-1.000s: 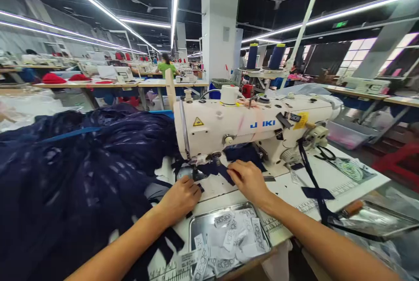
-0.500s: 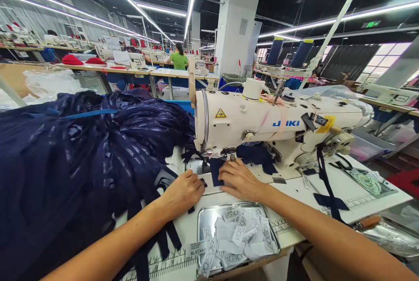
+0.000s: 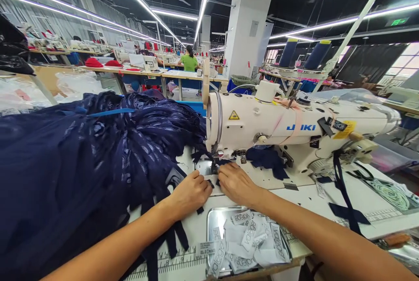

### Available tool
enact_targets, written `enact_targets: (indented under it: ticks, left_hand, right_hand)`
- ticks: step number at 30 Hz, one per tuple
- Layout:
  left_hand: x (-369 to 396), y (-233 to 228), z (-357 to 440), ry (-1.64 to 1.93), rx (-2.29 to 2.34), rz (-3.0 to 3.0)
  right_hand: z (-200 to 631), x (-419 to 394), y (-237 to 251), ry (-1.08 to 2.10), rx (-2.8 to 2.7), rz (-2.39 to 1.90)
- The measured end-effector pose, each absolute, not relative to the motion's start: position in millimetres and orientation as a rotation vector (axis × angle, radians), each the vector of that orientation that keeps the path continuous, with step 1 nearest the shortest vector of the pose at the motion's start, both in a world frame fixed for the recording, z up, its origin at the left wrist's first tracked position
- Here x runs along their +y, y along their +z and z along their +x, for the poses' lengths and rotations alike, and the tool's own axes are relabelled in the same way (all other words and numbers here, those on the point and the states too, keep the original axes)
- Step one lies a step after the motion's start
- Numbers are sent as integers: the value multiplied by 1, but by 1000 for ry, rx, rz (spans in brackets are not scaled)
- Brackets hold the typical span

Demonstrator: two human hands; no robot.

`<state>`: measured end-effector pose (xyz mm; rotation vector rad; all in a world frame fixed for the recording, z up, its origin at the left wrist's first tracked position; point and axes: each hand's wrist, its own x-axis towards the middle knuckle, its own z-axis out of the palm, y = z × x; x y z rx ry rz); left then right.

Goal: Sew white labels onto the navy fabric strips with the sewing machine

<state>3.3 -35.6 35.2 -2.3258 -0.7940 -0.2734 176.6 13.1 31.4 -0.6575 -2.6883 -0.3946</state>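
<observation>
2 bare hands at a sewing machine point(image 3: 262, 119), which stands on a white table point(image 3: 317, 202). The right hand point(image 3: 237, 185) lies just in front of the machine's needle area, its fingers bent over a piece of navy fabric point(image 3: 224, 162). The fabric shows along their far side, beneath the machine's head; the rest is covered. Whether these fingers pinch it or press it flat cannot be told. The left hand point(image 3: 193, 191), in front of the machine and left of its needle, has curled fingers; their grip cannot be told. Left of the machine: heaped navy cloth point(image 3: 81, 154). In front: a metal tray point(image 3: 211, 222) bearing printed labels point(image 3: 250, 231).
</observation>
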Motion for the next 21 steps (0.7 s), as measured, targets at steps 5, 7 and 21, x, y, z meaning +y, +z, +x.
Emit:
enact_targets:
  ticks: [5, 7, 21]
  left_hand:
    - [-38, 33, -2, -405, -800, -2259]
    - [-37, 32, -1, -432, -806, -2246]
    - [-31, 30, 6, -221, -881, -2358]
  right_hand:
    - [165, 19, 32, 129, -2582, -951]
    - [162, 22, 33, 316, -2526, -1015]
    - [159, 27, 23, 470, -2384, -935]
